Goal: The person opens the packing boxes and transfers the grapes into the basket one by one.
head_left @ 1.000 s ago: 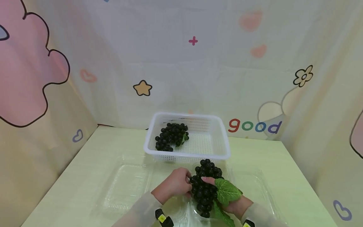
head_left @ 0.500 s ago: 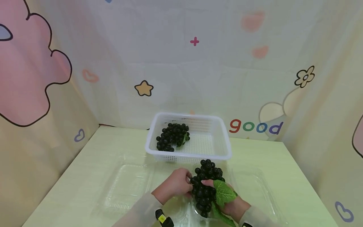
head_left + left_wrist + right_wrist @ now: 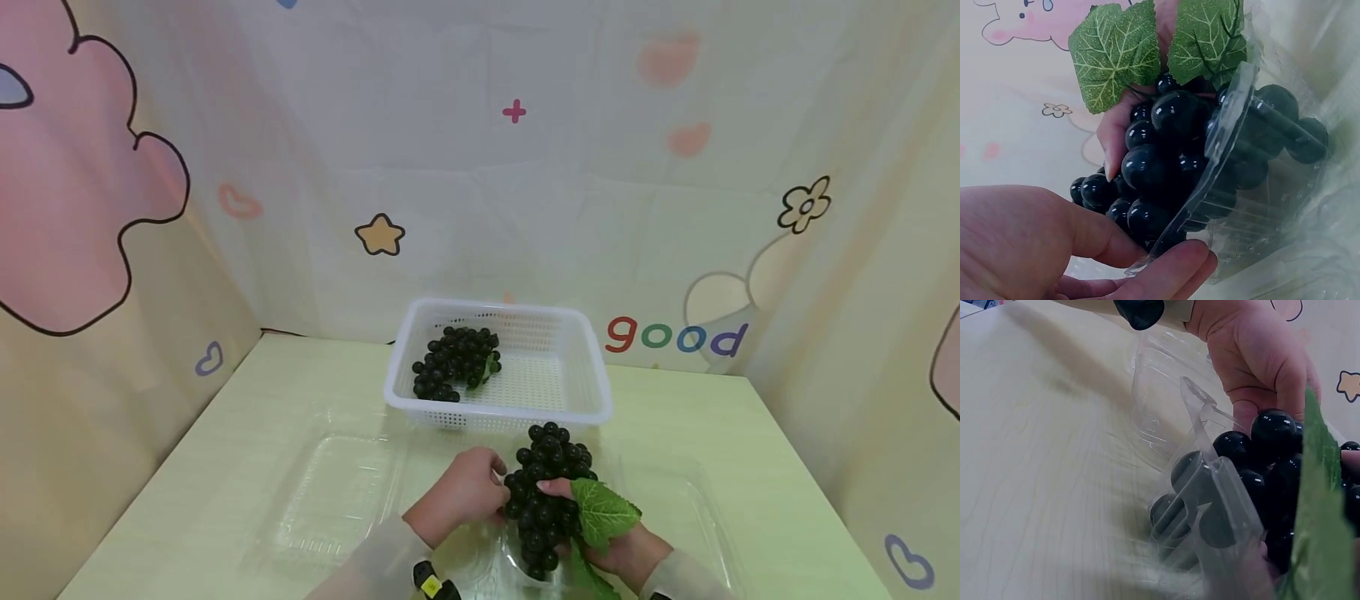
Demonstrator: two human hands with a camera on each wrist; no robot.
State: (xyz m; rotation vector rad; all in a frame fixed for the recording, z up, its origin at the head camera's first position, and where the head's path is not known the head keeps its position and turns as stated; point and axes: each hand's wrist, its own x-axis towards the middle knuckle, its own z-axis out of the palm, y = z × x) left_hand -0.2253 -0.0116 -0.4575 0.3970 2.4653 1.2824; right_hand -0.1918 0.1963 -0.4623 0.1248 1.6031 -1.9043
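A bunch of black grapes [image 3: 547, 500] with green leaves [image 3: 603, 512] rests partly inside a clear plastic container [image 3: 1241, 206]. My right hand [image 3: 626, 554] grips the bunch from the right, its thumb lying across the grapes; most of its fingers are hidden behind fruit and leaves. On the opposite side, my left hand [image 3: 468, 483] pinches the container's rim between thumb and fingers, as the left wrist view shows. From the right wrist, grapes [image 3: 1191, 481] show through the container's clear wall, and the left hand [image 3: 1266, 362] stands beyond them.
Behind the hands stands a white perforated basket [image 3: 555, 408] with a second grape bunch [image 3: 457, 358] in its left half. Another clear container part [image 3: 337, 483] lies left on the pale table [image 3: 202, 492], and more clear plastic [image 3: 690, 500] lies right. A printed curtain [image 3: 450, 150] encloses the table.
The grape bunch and its leaves have shifted slightly in the right hand, the leaf turning a little out and back. The left hand stays almost where it was at the rim.
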